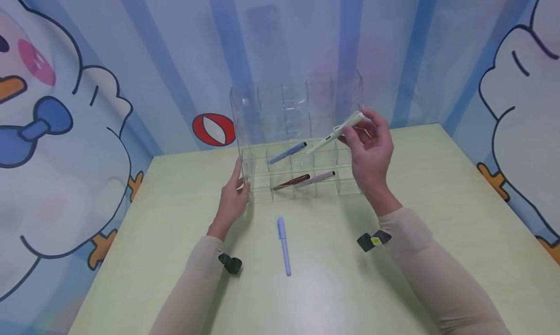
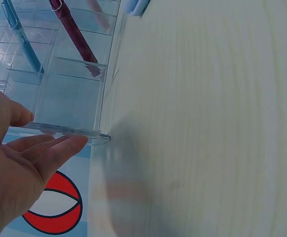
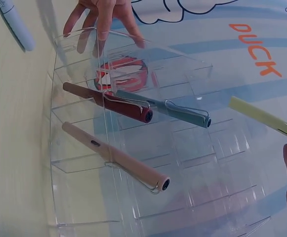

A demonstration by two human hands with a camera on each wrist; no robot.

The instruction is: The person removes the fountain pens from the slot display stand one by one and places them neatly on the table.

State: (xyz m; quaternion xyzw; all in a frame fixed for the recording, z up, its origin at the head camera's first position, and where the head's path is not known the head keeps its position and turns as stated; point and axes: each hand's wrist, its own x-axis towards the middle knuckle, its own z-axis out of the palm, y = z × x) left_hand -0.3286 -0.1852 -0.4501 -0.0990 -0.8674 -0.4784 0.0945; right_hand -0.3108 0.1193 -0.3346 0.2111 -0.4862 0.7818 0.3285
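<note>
We record a pale green table (image 1: pixel 437 218) before a cartoon-printed backdrop (image 1: pixel 65 131); on it, at about 12 o'clock from the person, stands a clear acrylic organiser (image 1: pixel 297 145) divided into rows of small compartments; the left hand (image 1: pixel 234 199) lies against the organiser's left wall at roughly 9 o'clock of it, fingers straight and only lightly spread, touching the clear edge without curling round it; the right hand (image 1: pixel 369 152) is raised at about 3 o'clock of the organiser, thumb and fingertips pinching the upper end of a pale yellow pen (image 1: pixel 334 132); that pen slants down toward 8 o'clock, its lower tip over a rear compartment, and we cannot tell whether it touches a divider; we note three pens already lodged in compartments, each tilted: a blue pen (image 1: pixel 287 152) in a rear row, a dark red pen (image 1: pixel 290 182) and a pink pen (image 1: pixel 316 179) side by side in a front row; a lilac pen (image 1: pixel 284 245) lies flat on the table at 6 o'clock of the organiser, between the forearms and apart from both hands.
</note>
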